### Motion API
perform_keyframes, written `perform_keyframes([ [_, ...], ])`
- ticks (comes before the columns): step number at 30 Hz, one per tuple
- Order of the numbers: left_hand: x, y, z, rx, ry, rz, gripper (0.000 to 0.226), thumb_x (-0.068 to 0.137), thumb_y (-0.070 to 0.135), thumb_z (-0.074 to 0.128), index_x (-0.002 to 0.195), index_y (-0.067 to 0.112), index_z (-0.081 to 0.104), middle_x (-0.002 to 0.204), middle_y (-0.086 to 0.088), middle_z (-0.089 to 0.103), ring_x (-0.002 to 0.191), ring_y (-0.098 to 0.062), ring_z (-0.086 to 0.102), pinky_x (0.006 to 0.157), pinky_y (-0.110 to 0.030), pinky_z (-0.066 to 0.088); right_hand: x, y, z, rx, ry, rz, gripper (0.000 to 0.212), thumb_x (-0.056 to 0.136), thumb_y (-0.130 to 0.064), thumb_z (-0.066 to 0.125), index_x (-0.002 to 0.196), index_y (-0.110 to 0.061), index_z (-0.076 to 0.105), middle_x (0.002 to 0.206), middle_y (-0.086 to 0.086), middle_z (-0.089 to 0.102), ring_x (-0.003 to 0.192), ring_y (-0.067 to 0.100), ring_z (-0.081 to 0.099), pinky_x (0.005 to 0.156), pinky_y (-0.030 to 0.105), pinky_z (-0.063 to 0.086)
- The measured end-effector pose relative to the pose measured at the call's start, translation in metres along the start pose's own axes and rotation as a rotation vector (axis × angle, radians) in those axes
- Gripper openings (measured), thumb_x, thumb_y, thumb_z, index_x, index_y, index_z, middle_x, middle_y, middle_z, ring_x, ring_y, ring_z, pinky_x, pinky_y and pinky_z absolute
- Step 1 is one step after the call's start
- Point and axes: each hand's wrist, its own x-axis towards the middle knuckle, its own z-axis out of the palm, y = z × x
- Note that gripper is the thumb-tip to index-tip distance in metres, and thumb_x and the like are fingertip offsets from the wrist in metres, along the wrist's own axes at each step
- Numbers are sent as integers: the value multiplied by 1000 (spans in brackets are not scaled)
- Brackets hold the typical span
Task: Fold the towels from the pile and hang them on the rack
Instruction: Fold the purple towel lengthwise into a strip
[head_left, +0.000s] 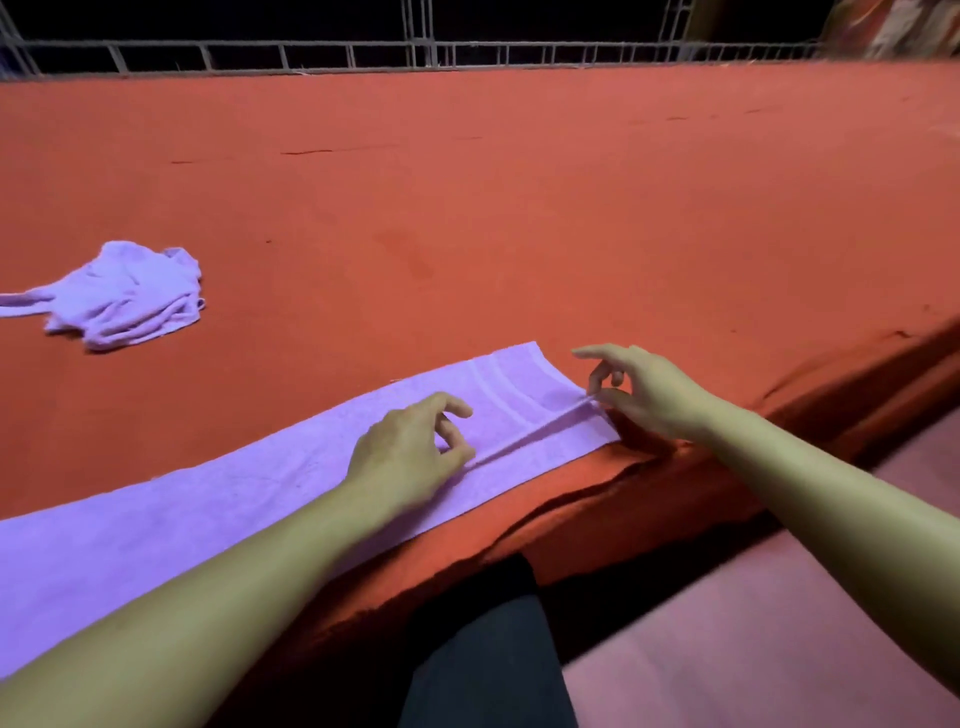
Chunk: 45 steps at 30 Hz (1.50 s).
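long lilac towel spread flat along the near edge of a tabletop covered in red cloth, running from lower left up toward the right, pale stripes near its far end. near long edge turned over onto the towel, a thin raised fold line showing between the two hands. left hand resting on the towel about midway, fingers curled, thumb and fingertips pinching the folded edge. right hand at the towel's right end, thumb and a curled finger pinching the corner of the same fold, index finger stretched out straight above it. both forearms bare, reaching in from the bottom of the view.

pile of crumpled lilac towels farther back on the left of the tabletop, well apart from the spread towel, one strip trailing off toward the left edge. metal railing running along behind the tabletop, dark beyond it. patterned fabric at the top right corner, too blurred to make out. dark trouser leg below the tabletop edge, pink floor to its right.
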Motion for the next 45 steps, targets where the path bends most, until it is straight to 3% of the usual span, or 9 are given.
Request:
perform_keyframes([
  [3,-5,7,15,16,-19,22,28,81,40,66,106,46,53,84,32,63,76,6,58,82,-33,51,-24,6,4,10,19,25,63,86,-4,66,135,-38,45,92,-27,64,86,2,49,80,17,38],
  [11,-3,14,22,13,-115,21,24,82,45,65,103,45,55,84,35,64,80,9,59,85,-33,51,-49,7,9,-12,-14,8,61,88,-8,65,133,-43,43,95,-23,66,85,10,54,78,12,40],
  [18,32,22,23,13,-57,65,14,88,42,57,101,43,59,82,26,65,81,-2,60,83,-33,51,-29,1,11,124,241,356,40,87,-22,69,126,-24,57,78,-14,68,67,0,56,71,25,39],
  [21,75,32,26,29,2,130,13,92,37,58,104,39,60,87,24,64,79,-11,61,80,-34,50,-22,-2,15,74,144,489,47,84,-37,72,126,-23,56,79,-12,67,77,12,61,74,30,44],
  [25,137,38,33,61,49,147,17,94,30,56,109,29,63,107,8,70,100,-20,64,89,-36,50,-23,-6,23,36,55,509,54,78,-38,76,125,-23,55,77,-10,66,81,15,63,79,37,51],
  [29,183,39,47,156,-85,124,24,96,40,54,114,24,60,117,-1,68,110,-25,60,94,-36,47,-24,-10,27,41,54,546,52,78,-32,76,125,-24,55,77,-13,63,84,15,63,79,36,50],
  [33,207,40,58,121,-168,145,33,93,41,62,118,20,61,112,0,67,105,-21,61,89,-30,45,-24,-12,29,63,47,581,54,78,-31,76,127,-26,53,77,-14,62,86,15,63,81,35,50],
  [38,217,41,61,-15,-292,145,29,88,33,72,112,20,62,82,8,62,80,-11,59,69,-22,42,-24,-17,29,20,34,565,60,78,-34,74,131,-27,48,82,-15,60,91,18,63,81,38,50],
  [45,220,40,60,-208,-277,212,18,94,22,64,112,21,61,87,5,58,77,-8,55,69,-16,41,-26,-22,30,108,83,538,61,79,-22,77,134,-23,49,77,-16,60,80,12,58,81,35,48],
])
